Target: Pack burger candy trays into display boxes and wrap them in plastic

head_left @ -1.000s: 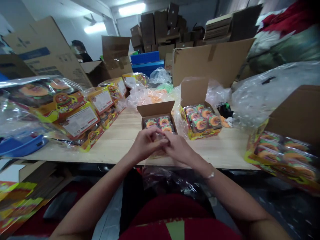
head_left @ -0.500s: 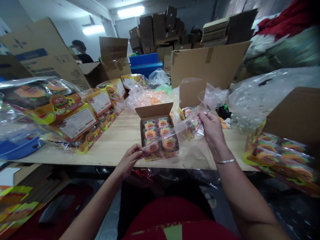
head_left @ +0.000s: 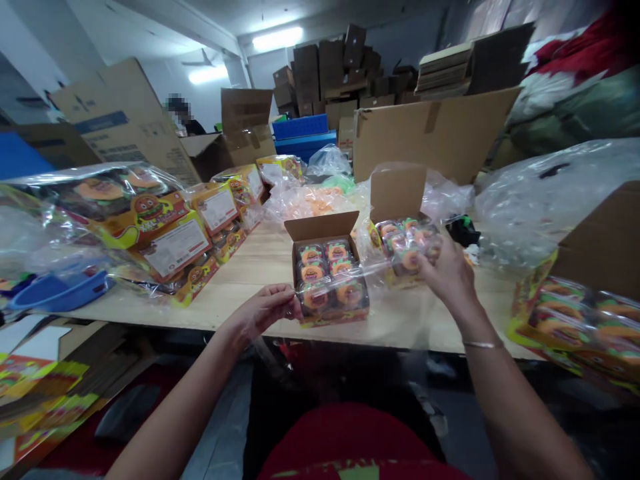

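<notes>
A clear plastic bag (head_left: 383, 269) is stretched between my two hands, its edge crossing the front of an open cardboard box (head_left: 321, 227). In that box sit several burger-shaped pieces (head_left: 316, 295) in clear packs. My left hand (head_left: 273, 307) pinches one side of the bag by the box's front left corner. My right hand (head_left: 449, 272) pinches the other side, in front of a second open box (head_left: 399, 191) of the same burgers. Most of the bag hangs over the table's front edge, hard to make out.
Wrapped display boxes (head_left: 173, 243) line the left of the table (head_left: 240, 280), beside a blue basin (head_left: 65, 288). Another open burger box (head_left: 595, 227) stands at right. Loose plastic bags (head_left: 555, 193) and a large carton (head_left: 430, 137) lie behind. A person (head_left: 186, 119) is in the background.
My hands have moved further apart, the right one outward, pulling the bag wider across the box. The view has shifted slightly to the left.
</notes>
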The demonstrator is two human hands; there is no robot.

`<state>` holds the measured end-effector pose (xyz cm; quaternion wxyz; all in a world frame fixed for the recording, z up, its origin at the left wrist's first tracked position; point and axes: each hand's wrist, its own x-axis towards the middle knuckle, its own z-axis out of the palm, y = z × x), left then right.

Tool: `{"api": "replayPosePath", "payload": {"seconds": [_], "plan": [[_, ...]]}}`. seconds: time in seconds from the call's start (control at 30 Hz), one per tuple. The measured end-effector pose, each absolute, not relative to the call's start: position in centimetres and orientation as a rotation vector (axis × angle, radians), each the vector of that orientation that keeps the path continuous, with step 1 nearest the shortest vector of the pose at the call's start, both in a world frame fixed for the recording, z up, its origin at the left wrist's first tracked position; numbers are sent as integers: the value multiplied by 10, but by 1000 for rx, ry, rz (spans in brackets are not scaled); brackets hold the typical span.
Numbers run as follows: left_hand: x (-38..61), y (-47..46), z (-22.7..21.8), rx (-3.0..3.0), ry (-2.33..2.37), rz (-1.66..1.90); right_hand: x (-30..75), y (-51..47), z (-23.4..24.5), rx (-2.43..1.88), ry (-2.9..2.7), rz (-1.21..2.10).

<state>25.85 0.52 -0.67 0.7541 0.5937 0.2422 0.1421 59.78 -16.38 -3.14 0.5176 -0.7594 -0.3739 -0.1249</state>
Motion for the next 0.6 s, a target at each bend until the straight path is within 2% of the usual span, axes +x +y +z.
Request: {"api": "replayPosePath", "payload": {"seconds": [0.07, 0.1, 0.27, 0.37, 0.47, 0.6], "plan": [[265, 2, -3, 1285, 498, 252, 568, -169, -15, -1835, -1068, -473], [269, -1, 0, 1284, 481, 228, 549, -169, -6, -1777, -1193, -458], [287, -13, 14, 1277, 424, 237, 459, -142, 5, -1446, -1711, 300], [281, -28, 17, 1191, 410, 451, 449, -120, -7, -1395, -1556, 532], [267, -54, 3, 1348, 581, 653, 461, -108, -14, -1327, -1344, 511], [261, -82, -21, 1657, 859, 667, 476, -102, -13, -1246, -1235, 507]]}}
